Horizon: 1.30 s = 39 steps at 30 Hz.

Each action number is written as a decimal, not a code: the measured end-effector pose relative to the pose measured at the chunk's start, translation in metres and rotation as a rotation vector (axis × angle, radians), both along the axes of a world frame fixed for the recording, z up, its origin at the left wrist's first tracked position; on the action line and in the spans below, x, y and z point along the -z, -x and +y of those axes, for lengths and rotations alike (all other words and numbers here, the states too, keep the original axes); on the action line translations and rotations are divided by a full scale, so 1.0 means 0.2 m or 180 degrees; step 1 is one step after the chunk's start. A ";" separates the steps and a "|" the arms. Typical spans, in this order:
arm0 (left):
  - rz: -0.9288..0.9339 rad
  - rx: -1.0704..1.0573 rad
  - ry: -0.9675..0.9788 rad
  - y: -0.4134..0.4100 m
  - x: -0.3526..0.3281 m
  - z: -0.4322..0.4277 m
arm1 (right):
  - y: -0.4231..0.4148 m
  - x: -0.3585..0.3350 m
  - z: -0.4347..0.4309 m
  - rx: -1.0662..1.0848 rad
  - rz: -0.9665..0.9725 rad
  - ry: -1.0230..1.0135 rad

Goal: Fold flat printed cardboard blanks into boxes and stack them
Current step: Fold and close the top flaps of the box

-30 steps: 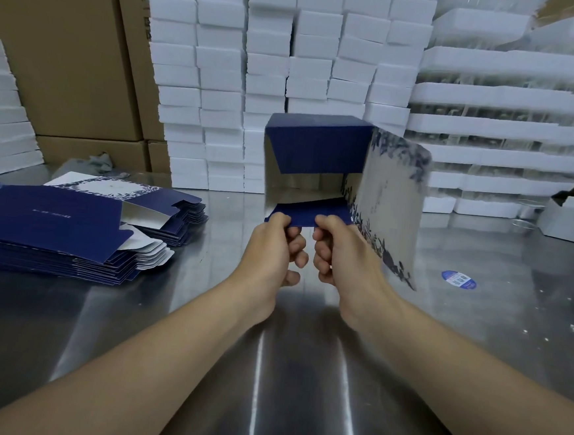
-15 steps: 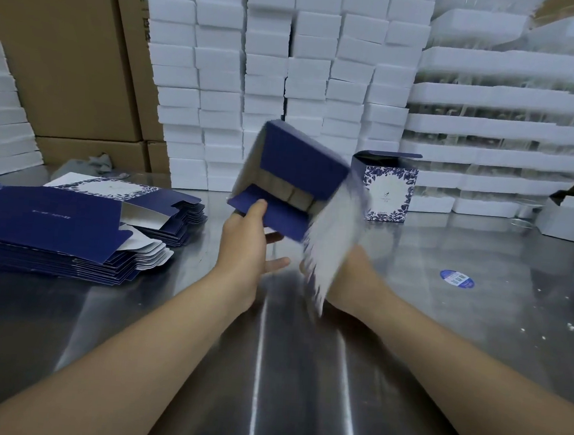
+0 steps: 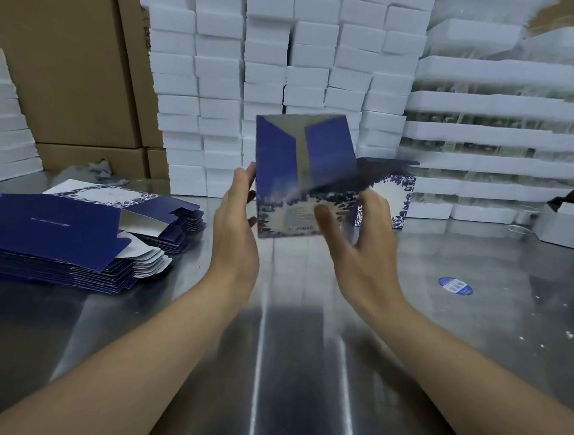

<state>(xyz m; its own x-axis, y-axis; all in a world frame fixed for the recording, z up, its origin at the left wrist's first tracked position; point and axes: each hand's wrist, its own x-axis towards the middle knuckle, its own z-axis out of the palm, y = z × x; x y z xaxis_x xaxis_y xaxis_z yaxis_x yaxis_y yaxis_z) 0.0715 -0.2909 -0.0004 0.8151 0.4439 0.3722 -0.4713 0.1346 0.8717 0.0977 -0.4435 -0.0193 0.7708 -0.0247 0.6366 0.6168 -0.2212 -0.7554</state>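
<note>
A half-folded blue box (image 3: 303,170) with a white floral front hangs blurred above the steel table (image 3: 268,353). Its end faces me, showing two blue flaps and silver lining. My left hand (image 3: 236,227) lies flat against the box's left side with fingers straight. My right hand (image 3: 362,244) holds the lower right corner, thumb on the printed front and fingers round the right side. A stack of flat blue blanks (image 3: 54,233) lies to the left. One finished box (image 3: 395,198) stands behind, partly hidden by the held box.
White foam blocks (image 3: 291,63) are stacked in a wall along the table's back edge. Brown cartons (image 3: 67,62) stand at the back left. An open white box (image 3: 567,222) sits at the far right. A blue oval sticker (image 3: 455,286) lies on the table.
The box has been turned over between my hands, so its flapped end now faces me. My hands moved from pinching the front flap to the box's two sides.
</note>
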 end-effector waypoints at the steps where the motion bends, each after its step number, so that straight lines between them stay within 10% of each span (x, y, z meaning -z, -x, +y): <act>1: -0.0087 -0.0054 -0.0065 0.00 0.01 0.01 | 0.00 0.01 0.01 0.0194 -0.0199 0.0130; 28: 0.0446 -0.0567 -0.0246 -0.04 0.04 0.00 | -0.05 -0.02 0.05 0.0221 0.0190 -0.0805; 39: -0.0869 -0.1952 -0.3281 -0.02 0.08 0.06 | -0.02 0.04 0.06 0.0790 -0.1078 0.1098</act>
